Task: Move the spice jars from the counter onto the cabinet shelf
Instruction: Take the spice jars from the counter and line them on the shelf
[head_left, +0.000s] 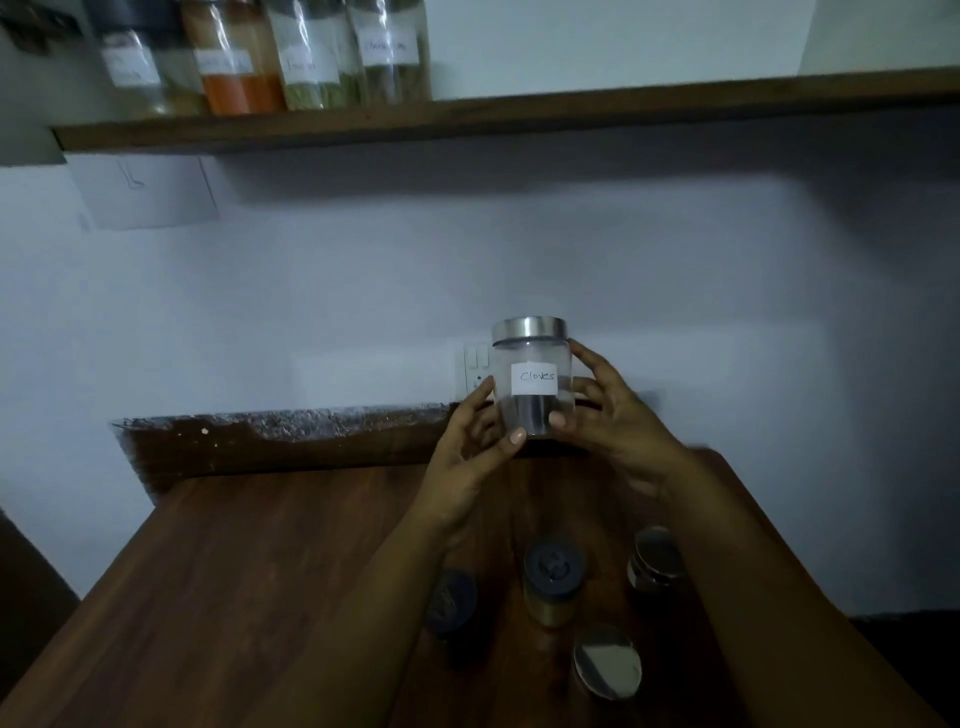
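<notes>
A clear jar (531, 358) with a steel lid and a white label reading "Cloves" is held up above the wooden counter (249, 561), dark cloves in its bottom. My left hand (475, 441) grips its lower left side and my right hand (605, 410) wraps its right side. Several more jars stand on the counter below my arms: two with dark lids (451, 603) (554, 582) and two with steel lids (655, 558) (607, 667). The wooden shelf (571, 111) runs above, with several labelled jars (311, 57) at its left end.
A white wall switch plate (475, 371) sits just behind the held jar. The counter's back edge has a rough speckled strip (291, 423). A paper sheet (145, 192) hangs under the shelf at left. The shelf right of its jars is bare.
</notes>
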